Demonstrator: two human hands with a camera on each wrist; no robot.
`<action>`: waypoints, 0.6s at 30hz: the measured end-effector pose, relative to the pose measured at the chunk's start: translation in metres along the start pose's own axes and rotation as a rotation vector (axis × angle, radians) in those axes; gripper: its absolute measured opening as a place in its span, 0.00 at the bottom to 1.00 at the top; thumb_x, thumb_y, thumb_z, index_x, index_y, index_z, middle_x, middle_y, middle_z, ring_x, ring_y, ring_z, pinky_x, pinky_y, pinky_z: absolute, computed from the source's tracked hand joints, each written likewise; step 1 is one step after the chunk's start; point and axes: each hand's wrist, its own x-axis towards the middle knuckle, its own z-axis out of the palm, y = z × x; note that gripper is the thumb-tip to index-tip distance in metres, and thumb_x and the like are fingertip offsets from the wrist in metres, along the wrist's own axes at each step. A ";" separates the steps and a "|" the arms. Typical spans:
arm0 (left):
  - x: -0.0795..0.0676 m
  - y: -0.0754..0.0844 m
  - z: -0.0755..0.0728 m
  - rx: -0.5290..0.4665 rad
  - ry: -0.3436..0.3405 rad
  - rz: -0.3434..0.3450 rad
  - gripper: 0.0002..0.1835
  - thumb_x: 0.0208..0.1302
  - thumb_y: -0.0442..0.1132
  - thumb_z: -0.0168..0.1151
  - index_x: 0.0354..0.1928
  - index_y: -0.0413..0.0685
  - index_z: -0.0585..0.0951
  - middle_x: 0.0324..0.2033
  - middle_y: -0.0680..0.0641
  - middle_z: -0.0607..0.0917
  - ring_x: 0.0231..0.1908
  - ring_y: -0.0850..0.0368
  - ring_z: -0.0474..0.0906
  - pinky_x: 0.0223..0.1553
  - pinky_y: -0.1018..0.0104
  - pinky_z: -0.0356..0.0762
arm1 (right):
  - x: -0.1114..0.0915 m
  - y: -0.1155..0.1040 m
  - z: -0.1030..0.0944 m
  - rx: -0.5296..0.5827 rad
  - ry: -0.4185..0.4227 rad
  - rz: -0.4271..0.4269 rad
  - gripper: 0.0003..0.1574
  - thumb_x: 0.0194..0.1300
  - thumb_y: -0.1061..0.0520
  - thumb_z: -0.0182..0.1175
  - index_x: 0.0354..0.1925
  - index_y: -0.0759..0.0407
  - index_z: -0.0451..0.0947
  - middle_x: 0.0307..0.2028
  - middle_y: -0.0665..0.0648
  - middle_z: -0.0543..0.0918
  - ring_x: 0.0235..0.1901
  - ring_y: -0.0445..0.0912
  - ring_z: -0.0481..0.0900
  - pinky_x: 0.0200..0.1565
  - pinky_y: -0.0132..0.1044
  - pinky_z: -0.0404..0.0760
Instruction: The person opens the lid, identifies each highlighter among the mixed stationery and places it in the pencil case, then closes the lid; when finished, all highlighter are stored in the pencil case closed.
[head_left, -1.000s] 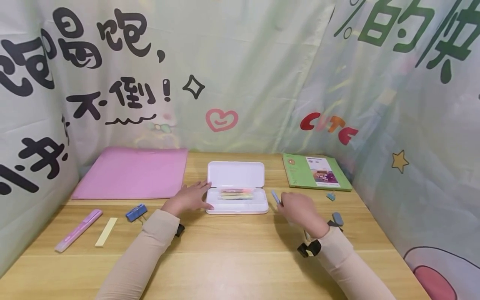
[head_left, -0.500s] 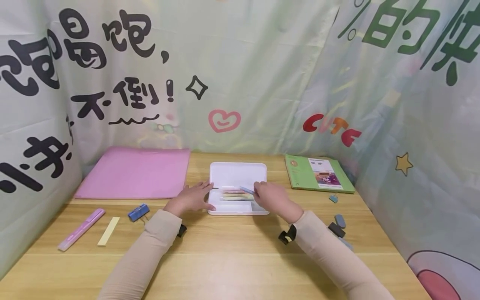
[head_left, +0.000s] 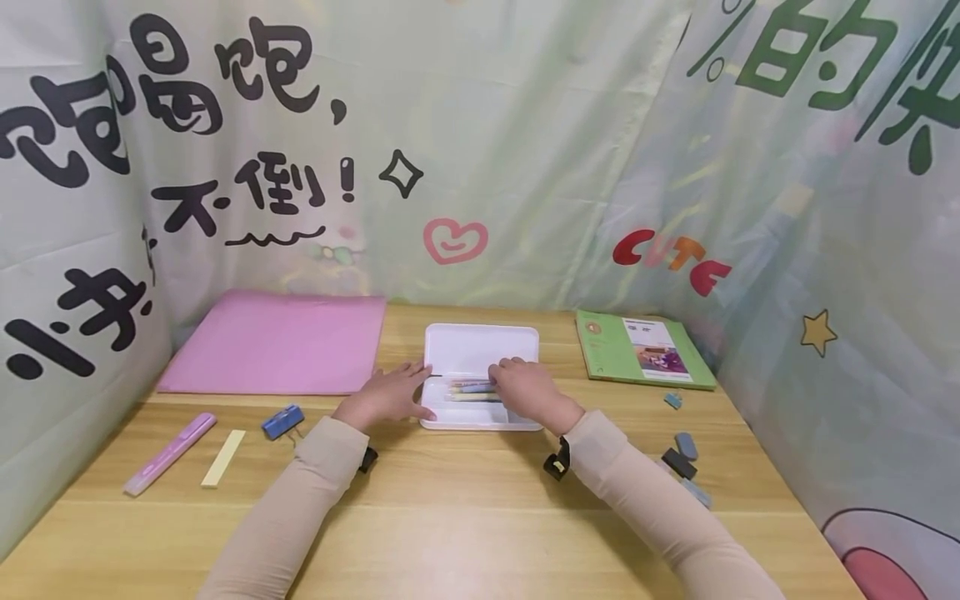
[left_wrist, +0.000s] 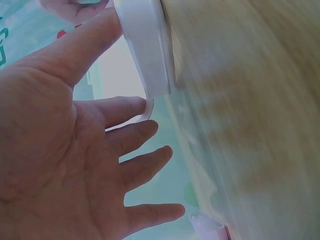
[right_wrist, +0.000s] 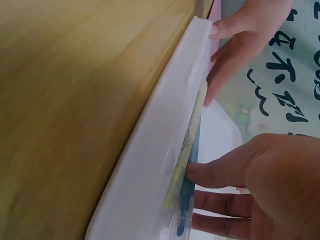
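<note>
A white pencil case [head_left: 480,348] lies with its lid raised at the middle of the table. My left hand [head_left: 386,394] rests at its left end, fingers spread, thumb and index finger touching the edge. In the left wrist view the palm holds nothing. My right hand [head_left: 528,388] is over the right half of the case. Its thumb and fingers pinch a blue highlighter [right_wrist: 186,192] with a clear cap, low in the case. Beside that lies a pale yellow highlighter [right_wrist: 192,125]. More pens in the tray are partly hidden by my right hand.
A pink folder [head_left: 277,346] lies back left, a green book [head_left: 611,346] back right. On the left are a pink pen-shaped case [head_left: 171,454], a cream strip [head_left: 223,458] and a blue binder clip [head_left: 282,422]. Small teal clip [head_left: 673,401] and erasers [head_left: 686,446] lie right.
My right hand has carried the blue highlighter leftward from beside the case and lowered it among the pens in the tray. The left hand has stayed at the case's left end.
</note>
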 end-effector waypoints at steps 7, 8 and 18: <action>0.000 0.001 -0.003 -0.009 -0.017 -0.007 0.49 0.44 0.66 0.55 0.66 0.53 0.51 0.65 0.48 0.47 0.63 0.48 0.43 0.56 0.40 0.37 | -0.002 0.000 0.004 -0.007 -0.028 -0.011 0.09 0.53 0.60 0.54 0.36 0.52 0.76 0.27 0.48 0.74 0.26 0.43 0.71 0.21 0.34 0.70; 0.000 0.001 -0.003 -0.010 -0.015 -0.006 0.49 0.44 0.66 0.56 0.66 0.53 0.51 0.65 0.48 0.48 0.63 0.48 0.43 0.56 0.40 0.37 | -0.003 0.000 0.004 -0.010 -0.028 -0.009 0.10 0.53 0.60 0.53 0.36 0.52 0.76 0.27 0.48 0.74 0.26 0.43 0.72 0.20 0.33 0.70; 0.001 0.000 -0.002 0.013 -0.007 0.007 0.49 0.44 0.66 0.56 0.66 0.51 0.52 0.65 0.47 0.49 0.63 0.46 0.44 0.56 0.39 0.38 | -0.014 0.002 0.002 0.011 -0.005 -0.012 0.12 0.53 0.60 0.54 0.38 0.54 0.78 0.31 0.50 0.75 0.29 0.44 0.73 0.24 0.34 0.72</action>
